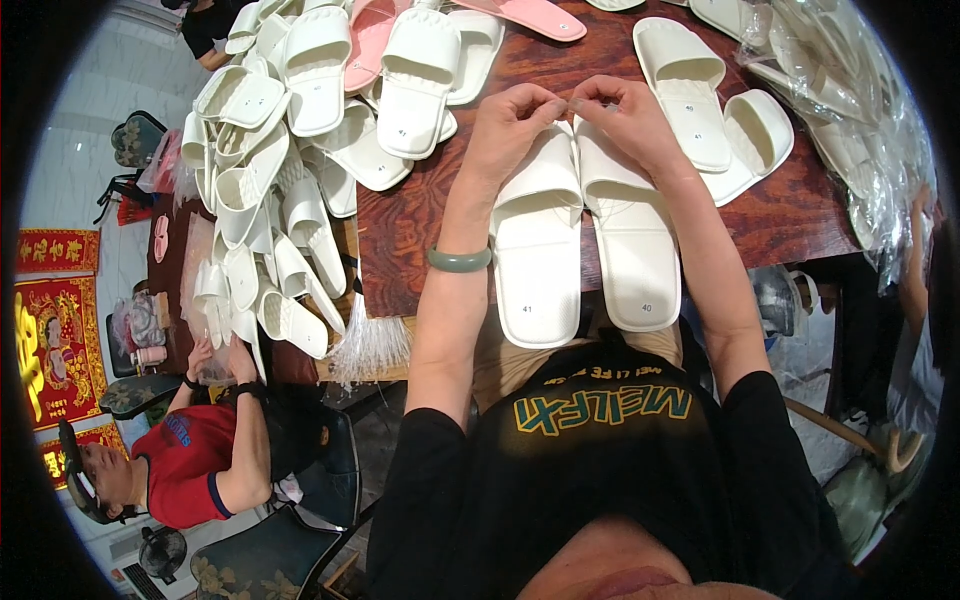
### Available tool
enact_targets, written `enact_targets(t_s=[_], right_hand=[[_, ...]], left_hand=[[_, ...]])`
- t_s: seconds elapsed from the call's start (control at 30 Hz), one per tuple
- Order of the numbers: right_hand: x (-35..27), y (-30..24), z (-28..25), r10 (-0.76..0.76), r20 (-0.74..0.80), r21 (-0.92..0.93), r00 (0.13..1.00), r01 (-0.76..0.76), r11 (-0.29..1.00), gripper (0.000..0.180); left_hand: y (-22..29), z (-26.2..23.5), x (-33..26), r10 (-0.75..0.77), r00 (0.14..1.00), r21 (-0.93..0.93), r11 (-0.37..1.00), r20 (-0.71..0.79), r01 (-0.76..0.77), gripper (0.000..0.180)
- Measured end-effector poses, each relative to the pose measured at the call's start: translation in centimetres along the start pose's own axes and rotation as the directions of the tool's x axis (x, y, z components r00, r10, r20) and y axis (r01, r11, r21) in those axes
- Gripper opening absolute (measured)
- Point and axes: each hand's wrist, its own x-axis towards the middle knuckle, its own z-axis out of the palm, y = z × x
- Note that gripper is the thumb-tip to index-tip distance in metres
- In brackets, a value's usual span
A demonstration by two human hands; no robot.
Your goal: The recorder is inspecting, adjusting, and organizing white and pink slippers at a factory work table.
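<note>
A pair of cream slide slippers lies side by side in front of me, toes pointing away: the left slipper (537, 268) and the right slipper (640, 262). At their toe ends, my left hand (510, 128) and my right hand (637, 128) almost meet. Both are closed, thumb and fingertips pinched together. What they pinch is too fine to make out. A faint thin strand seems to loop over the right slipper's strap. On my left wrist is a green bangle (459, 260).
Many loose white slippers (316, 70) heap up on the left of the red-brown table (400, 235). More slippers (708, 105) lie at right, beside a clear plastic bag (850, 110) of them. A bundle of white strands (370, 345) hangs off the near edge. A co-worker (195, 450) handles slippers at left.
</note>
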Motion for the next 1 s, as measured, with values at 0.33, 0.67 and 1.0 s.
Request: enact_targets(t_s=[0.33, 0.67, 1.0], right_hand=[[0.0, -0.1, -0.1, 0.044, 0.013, 0.018, 0.999, -0.045, 0.999, 0.019], [0.0, 0.2, 0.1, 0.019, 0.029, -0.033, 0.999, -0.018, 0.999, 0.020], [0.3, 0.0, 0.3, 0.006, 0.042, -0.041, 0.999, -0.004, 0.999, 0.021]], left_hand=[[0.0, 0.0, 0.0, -0.007, 1.000, 0.001, 1.000, -0.004, 0.007, 0.010], [0.2, 0.0, -0.2, -0.005, 1.000, 0.003, 1.000, -0.005, 0.005, 0.010], [-0.3, -0.6, -0.1, -0.037, 0.999, 0.047, 0.998, 0.016, 0.036, 0.011]])
